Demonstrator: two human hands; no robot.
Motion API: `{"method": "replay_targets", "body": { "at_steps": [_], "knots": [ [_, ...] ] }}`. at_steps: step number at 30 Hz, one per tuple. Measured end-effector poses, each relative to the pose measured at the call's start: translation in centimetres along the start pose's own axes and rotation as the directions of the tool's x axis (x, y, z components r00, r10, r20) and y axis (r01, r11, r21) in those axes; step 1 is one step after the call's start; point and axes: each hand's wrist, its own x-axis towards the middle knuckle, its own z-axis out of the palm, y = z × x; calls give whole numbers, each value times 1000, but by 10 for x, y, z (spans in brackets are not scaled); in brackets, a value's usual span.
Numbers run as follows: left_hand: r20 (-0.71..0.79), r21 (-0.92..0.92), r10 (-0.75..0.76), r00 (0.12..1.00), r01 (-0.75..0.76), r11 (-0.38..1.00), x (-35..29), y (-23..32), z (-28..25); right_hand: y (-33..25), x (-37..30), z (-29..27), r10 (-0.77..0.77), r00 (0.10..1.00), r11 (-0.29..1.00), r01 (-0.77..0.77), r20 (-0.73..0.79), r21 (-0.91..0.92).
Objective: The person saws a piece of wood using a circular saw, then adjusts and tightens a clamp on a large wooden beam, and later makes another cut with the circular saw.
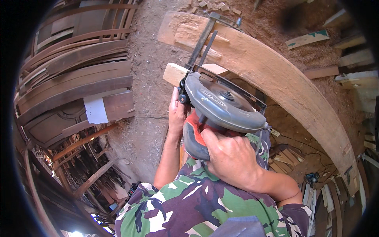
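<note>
A circular saw (225,98) with a grey blade guard and a red and black handle stands in front of me. My right hand (233,158) is closed round its rear handle. My left hand (177,110) is beside the saw's left side, partly hidden by a black knob. Its visible fingers are stretched toward the near edge of a pale wooden block (175,74), and the thumb is hidden. The block's left end sticks out beyond the saw. A metal bar clamp (202,41) runs from the block across a long curved plank (276,67).
Dark wooden panels and frames (79,79) are stacked at the left, with a white sheet (95,108) on one. Offcuts (286,160) lie on the ground at the right, near a cable. A green-marked board (308,39) lies on sawdust at the far right.
</note>
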Motion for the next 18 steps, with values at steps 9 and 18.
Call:
{"method": "replay_targets", "body": {
  "at_steps": [9, 18],
  "knots": [
    [-18, 37, -6, 1000, 6, 999, 5, 2, -10, -1, 7, 5, -35, 999, 999, 35, -26, 2],
    [-20, 51, -5, 1000, 6, 999, 11, 7, -17, -7, 18, 4, -48, 999, 999, 48, -23, 4]
  ]
}}
